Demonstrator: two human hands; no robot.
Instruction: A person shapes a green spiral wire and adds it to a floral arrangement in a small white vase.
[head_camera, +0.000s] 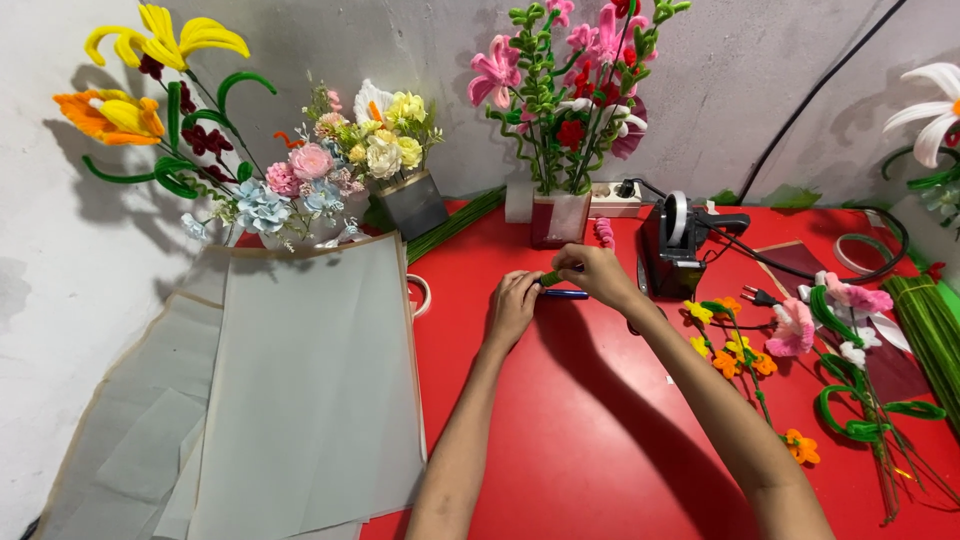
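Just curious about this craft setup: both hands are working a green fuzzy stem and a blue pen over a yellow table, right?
Not quite. The head view shows the table is red, not yellow. The left hand and right hand do meet over a green fuzzy stem and a blue pen.

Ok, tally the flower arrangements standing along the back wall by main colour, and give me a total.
Yellow and orange lily arrangement: 1
Pastel pink, blue and cream bouquet: 1
Pink and red arrangement in the red-based pot: 1
White flower arrangement at the right edge: 1, only partly in view
Total: 4
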